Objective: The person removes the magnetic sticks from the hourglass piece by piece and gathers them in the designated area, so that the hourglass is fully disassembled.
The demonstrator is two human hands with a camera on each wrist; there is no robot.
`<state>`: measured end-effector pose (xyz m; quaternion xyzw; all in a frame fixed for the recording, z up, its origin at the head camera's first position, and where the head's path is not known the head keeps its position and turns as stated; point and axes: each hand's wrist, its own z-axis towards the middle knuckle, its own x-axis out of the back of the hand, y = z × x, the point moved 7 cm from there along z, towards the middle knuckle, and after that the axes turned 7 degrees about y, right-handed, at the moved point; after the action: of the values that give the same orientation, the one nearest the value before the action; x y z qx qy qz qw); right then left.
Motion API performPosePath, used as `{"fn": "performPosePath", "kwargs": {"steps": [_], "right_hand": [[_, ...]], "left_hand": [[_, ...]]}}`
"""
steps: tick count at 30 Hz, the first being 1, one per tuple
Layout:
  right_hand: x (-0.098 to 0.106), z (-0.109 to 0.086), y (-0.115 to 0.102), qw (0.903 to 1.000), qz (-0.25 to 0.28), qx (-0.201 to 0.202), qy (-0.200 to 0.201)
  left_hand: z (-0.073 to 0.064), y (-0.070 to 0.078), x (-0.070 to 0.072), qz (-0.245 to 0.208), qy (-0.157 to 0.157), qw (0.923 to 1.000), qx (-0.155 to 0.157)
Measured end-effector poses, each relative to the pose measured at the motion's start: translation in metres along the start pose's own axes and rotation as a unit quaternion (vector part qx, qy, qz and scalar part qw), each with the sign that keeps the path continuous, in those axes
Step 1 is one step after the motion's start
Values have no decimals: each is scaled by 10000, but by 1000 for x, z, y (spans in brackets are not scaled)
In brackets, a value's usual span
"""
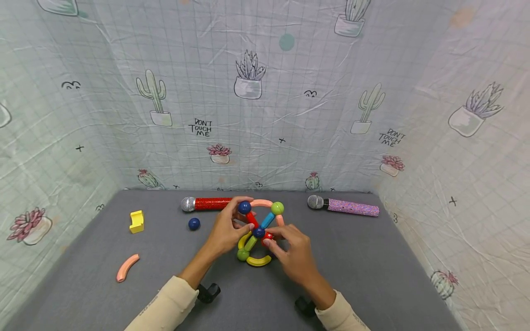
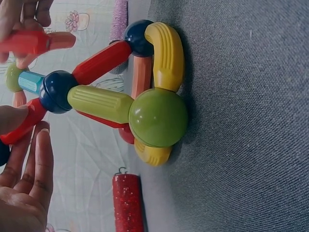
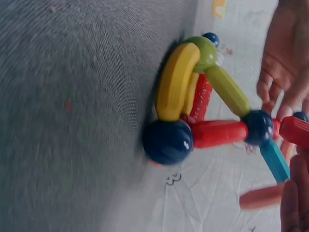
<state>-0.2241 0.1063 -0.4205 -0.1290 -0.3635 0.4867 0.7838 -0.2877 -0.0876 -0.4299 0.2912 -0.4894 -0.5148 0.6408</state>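
The head camera is looking forward and down from well above, taking in worktop (image 1: 364, 280) and cloth (image 1: 186, 55); both wrist cameras (image 1: 209, 293), tilted sideways, are facing the cloth from low and close, sharing the ball-and-rod model (image 1: 258, 232) from opposite sides.

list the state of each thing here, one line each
Ball-and-rod structure: joined, standing on the table
Left grip: pinching a red rod of it
Right grip: holding a red piece
Red microphone: lying down, partly hidden
Purple microphone: lying down
Separate blue ball: loose
Yellow block: loose
Curved orange piece: loose, lying flat
Cactus-print cloth: hanging, creased
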Motion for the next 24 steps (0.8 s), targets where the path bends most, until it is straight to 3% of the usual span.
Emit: {"fn": "performPosePath", "kwargs": {"steps": [8, 14, 24], "right_hand": [[42, -3, 23, 9980, 55, -599, 198], [81, -11, 56, 9945, -295, -927, 382], [135, -31, 108, 9810, -951, -1665, 282]], "left_hand": [[0, -1, -1, -125, -31, 9999, 13], [-1, 1, -2, -114, 12, 9999, -22], [-2, -1, -4, -113, 28, 9998, 178]]}}
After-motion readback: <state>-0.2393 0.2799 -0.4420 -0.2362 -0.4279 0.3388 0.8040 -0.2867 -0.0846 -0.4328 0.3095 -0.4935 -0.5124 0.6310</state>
